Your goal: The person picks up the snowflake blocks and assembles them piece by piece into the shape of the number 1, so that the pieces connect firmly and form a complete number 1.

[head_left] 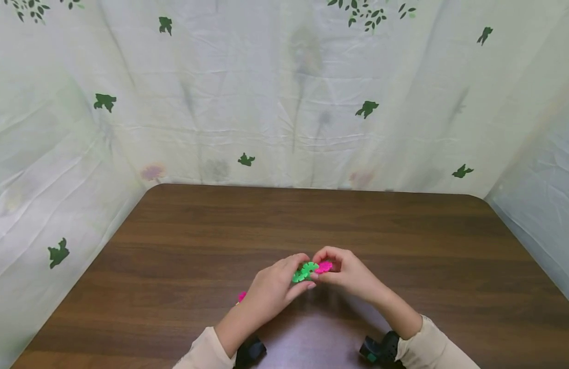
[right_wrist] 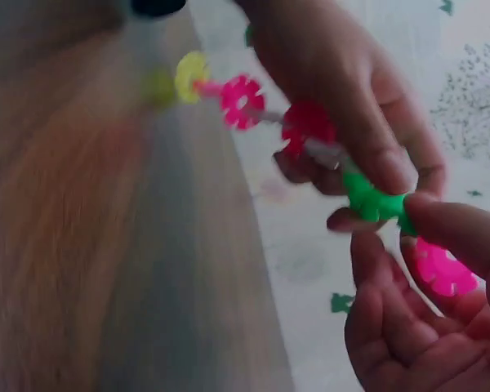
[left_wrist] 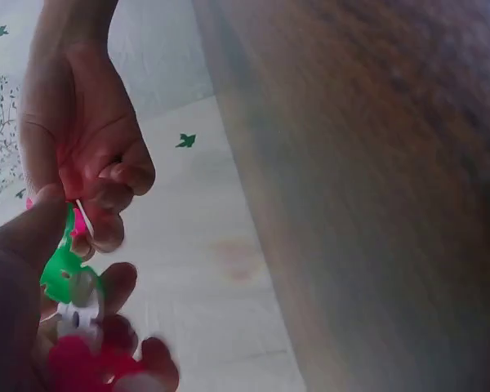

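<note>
My left hand grips a chain of interlocking notched flower discs between thumb and fingers. Its green discs face my right hand. In the right wrist view the chain trails away behind the left hand through pink discs to a yellow disc. Whitish discs sit between green and pink in the left wrist view. My right hand pinches a pink disc against the edge of the green end. Fingers hide whether the two are slotted together.
Both hands are above a brown wooden table. Behind it hangs a pale curtain with green leaf prints. Black wrist devices show below both cuffs.
</note>
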### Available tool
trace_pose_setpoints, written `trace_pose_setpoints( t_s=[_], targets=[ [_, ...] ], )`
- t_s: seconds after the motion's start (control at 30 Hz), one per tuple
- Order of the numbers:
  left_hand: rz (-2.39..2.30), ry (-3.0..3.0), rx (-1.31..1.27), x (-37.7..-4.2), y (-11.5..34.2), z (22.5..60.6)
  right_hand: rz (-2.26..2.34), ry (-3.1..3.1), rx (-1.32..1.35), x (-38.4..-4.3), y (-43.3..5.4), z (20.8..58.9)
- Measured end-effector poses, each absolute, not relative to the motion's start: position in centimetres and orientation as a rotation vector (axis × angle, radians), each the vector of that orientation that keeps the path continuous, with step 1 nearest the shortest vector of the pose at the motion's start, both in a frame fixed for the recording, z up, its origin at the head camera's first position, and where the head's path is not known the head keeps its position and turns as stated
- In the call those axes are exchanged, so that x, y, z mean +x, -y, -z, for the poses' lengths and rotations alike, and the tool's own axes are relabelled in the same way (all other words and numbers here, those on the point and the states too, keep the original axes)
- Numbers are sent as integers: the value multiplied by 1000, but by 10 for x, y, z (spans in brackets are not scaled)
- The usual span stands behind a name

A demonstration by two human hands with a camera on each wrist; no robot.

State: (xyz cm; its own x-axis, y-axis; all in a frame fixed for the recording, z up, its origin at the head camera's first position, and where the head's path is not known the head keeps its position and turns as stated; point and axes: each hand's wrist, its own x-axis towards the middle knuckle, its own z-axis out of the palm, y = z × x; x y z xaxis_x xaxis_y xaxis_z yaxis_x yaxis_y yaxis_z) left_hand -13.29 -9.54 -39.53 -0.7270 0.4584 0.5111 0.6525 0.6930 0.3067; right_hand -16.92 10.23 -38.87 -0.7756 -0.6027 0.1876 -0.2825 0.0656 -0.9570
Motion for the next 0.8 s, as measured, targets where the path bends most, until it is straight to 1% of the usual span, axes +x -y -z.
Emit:
trace_pose_setpoints(
  t_s=[0.2,0.4,0.53,0.7,0.8],
  targets=[
    [840,2659,-877,-135,103,388,1924,-1865,-854,-177,-107,397],
    [1091,2773,-850,-146,127,374,1941,-1882,-778,-185,-114,396],
    [1165,2909,-920,-152,140,373,1957,-1897,-736,-188,-117,394],
    [1231,2951,-1007,-155,140,381,2002,-1943,-698,-189,-117,393],
    [1353,2909,-987,-154,134,382,2077,-1974,-672,-190,-116,390]
  ],
)
